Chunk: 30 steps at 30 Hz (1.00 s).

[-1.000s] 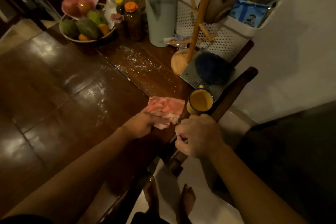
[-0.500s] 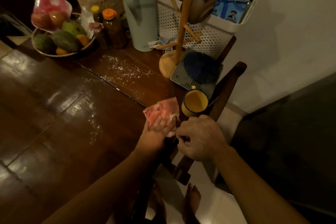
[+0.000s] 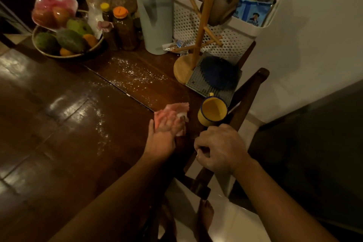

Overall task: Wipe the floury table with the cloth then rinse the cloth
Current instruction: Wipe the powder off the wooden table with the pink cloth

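A pink cloth (image 3: 172, 111) lies on the dark wooden table (image 3: 59, 124) near its right edge. My left hand (image 3: 162, 139) presses flat on the cloth's near part, fingers spread over it. White flour (image 3: 135, 76) is scattered on the table beyond the cloth, and a thinner trail of flour (image 3: 102, 129) runs to the left of my hand. My right hand (image 3: 220, 149) is curled in a fist on the top rail of a wooden chair (image 3: 247, 94) beside the table edge.
A yellow enamel mug (image 3: 213, 111) stands just right of the cloth. Behind it are a wooden mug tree (image 3: 198, 31), a grey mat with a blue scrubber (image 3: 218, 72), a pale green jug (image 3: 155, 8), jars (image 3: 123, 27), a fruit bowl (image 3: 66, 43) and a white perforated basket (image 3: 231, 35).
My left hand has turned from gripping the cloth sideways to lying flat on it, pointing away from me. The right hand stays on the chair rail. The view shifted slightly.
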Each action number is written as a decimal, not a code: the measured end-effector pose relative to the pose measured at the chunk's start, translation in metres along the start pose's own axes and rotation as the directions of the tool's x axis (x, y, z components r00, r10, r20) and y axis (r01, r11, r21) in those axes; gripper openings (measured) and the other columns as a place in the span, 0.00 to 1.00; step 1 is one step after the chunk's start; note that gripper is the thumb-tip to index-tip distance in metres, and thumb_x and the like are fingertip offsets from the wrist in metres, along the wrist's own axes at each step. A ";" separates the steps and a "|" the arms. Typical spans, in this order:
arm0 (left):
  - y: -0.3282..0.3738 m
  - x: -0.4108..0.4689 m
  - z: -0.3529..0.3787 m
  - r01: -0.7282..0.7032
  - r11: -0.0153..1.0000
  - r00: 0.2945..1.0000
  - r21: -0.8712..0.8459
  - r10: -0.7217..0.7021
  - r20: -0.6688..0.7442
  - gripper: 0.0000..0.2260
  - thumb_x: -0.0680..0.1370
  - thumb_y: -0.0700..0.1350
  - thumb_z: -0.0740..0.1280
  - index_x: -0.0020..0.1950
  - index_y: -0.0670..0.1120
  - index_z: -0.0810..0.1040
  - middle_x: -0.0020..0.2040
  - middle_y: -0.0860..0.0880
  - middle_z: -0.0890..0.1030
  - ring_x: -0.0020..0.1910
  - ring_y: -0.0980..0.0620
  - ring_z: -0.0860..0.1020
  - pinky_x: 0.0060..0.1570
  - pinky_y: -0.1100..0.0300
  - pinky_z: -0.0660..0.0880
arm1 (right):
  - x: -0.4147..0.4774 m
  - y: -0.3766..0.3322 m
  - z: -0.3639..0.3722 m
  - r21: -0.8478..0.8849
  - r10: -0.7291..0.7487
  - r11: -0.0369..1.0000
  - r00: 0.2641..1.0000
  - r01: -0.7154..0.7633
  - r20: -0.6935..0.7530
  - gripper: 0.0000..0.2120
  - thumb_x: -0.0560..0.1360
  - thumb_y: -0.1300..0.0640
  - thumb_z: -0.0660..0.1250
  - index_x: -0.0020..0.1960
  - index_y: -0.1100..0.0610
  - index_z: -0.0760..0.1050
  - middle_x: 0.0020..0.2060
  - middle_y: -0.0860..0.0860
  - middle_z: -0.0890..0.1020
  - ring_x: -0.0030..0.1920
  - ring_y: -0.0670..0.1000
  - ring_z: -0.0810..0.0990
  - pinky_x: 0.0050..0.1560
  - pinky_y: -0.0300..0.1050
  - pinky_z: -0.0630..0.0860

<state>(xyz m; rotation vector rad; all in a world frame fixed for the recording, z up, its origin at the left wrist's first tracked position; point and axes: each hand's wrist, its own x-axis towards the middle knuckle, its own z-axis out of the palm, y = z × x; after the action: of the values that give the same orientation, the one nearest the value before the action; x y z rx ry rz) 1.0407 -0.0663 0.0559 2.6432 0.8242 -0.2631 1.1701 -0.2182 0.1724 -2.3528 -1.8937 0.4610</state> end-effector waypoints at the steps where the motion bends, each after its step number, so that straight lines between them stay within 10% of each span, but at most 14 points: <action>1: -0.005 0.010 -0.006 0.025 1.000 0.999 0.008 -0.025 -0.035 0.32 0.81 0.45 0.58 0.79 0.62 0.46 0.81 0.50 0.46 0.80 0.46 0.42 0.75 0.35 0.39 | 0.000 0.000 0.000 0.005 0.000 1.000 1.000 0.000 -0.006 0.11 0.71 0.44 0.57 0.38 0.46 0.76 0.32 0.42 0.74 0.36 0.45 0.70 0.42 0.45 0.65; 7: 0.003 0.080 -0.030 0.103 0.995 0.993 0.005 -0.103 -0.059 0.31 0.80 0.43 0.59 0.80 0.57 0.50 0.81 0.43 0.50 0.79 0.38 0.42 0.71 0.32 0.35 | -0.002 -0.001 0.000 0.027 0.003 1.000 1.000 -0.002 -0.030 0.10 0.70 0.46 0.57 0.37 0.45 0.76 0.32 0.41 0.75 0.35 0.43 0.70 0.41 0.43 0.60; 11: 0.009 0.070 -0.024 -0.086 0.996 0.996 -0.012 0.085 -0.033 0.27 0.78 0.42 0.62 0.77 0.54 0.63 0.77 0.48 0.64 0.78 0.44 0.56 0.77 0.43 0.43 | -0.003 -0.002 -0.001 0.035 0.003 0.999 0.999 -0.002 -0.036 0.11 0.70 0.46 0.57 0.37 0.45 0.77 0.33 0.41 0.77 0.36 0.43 0.72 0.41 0.43 0.62; 15: 0.000 0.045 -0.007 -0.258 0.964 0.942 -0.057 0.238 -0.236 0.28 0.73 0.39 0.65 0.73 0.52 0.68 0.70 0.52 0.73 0.76 0.47 0.62 0.71 0.54 0.25 | -0.004 -0.001 0.000 0.047 0.004 0.999 0.998 -0.002 -0.060 0.09 0.69 0.48 0.59 0.36 0.45 0.77 0.32 0.41 0.77 0.35 0.43 0.71 0.40 0.43 0.63; 19: -0.006 0.088 -0.015 -0.207 0.943 0.970 -0.260 0.163 -0.182 0.37 0.74 0.32 0.62 0.79 0.51 0.54 0.79 0.48 0.59 0.79 0.49 0.50 0.75 0.35 0.43 | -0.001 0.003 0.001 0.060 -0.017 0.998 0.995 0.023 -0.102 0.08 0.69 0.48 0.60 0.36 0.45 0.77 0.32 0.41 0.77 0.34 0.43 0.71 0.40 0.42 0.63; 25: 0.008 0.096 -0.028 -0.143 0.939 0.985 -0.313 0.103 -0.140 0.29 0.78 0.34 0.59 0.78 0.47 0.58 0.78 0.44 0.61 0.79 0.46 0.51 0.77 0.44 0.41 | -0.001 0.006 0.005 0.036 -0.023 0.999 0.995 0.026 -0.093 0.08 0.70 0.48 0.60 0.36 0.45 0.77 0.32 0.41 0.77 0.35 0.44 0.72 0.40 0.43 0.66; 30: -0.037 0.021 -0.018 -0.233 0.877 0.972 -0.421 0.204 -0.113 0.22 0.76 0.46 0.57 0.68 0.63 0.70 0.74 0.52 0.67 0.74 0.48 0.65 0.70 0.50 0.68 | -0.004 0.005 0.009 -0.010 -0.021 1.000 0.996 0.020 -0.086 0.08 0.69 0.46 0.60 0.34 0.45 0.74 0.30 0.41 0.73 0.33 0.44 0.68 0.39 0.44 0.63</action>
<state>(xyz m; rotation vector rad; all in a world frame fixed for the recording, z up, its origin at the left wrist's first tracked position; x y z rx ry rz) 1.0373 -0.0207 0.0559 2.3005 0.5179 0.0642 1.1713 -0.2238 0.1636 -2.3162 -1.8839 0.3444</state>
